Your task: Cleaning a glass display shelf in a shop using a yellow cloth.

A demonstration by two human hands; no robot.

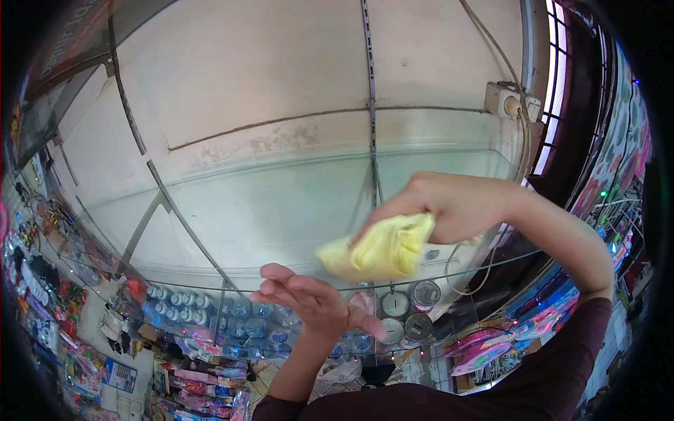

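Observation:
My right hand [453, 203] is closed around a bunched yellow cloth [386, 249] and holds it over the glass shelf [281, 203]. One edge of the cloth is slightly blurred. Lower and to the left, my left hand [305, 302] is open, with its fingers apart and nothing in it. It is close to the shelf's front edge; whether it touches the glass I cannot tell. The shelf runs along a pale wall [267, 63].
Slotted metal uprights [368, 77] and a bracket [147, 224] stand along the wall. A power socket [512, 102] with a hanging cable is at the right, beside a barred window [554, 91]. Below the shelf are clear bottles [179, 302], round tins [425, 295] and pink packages [491, 347].

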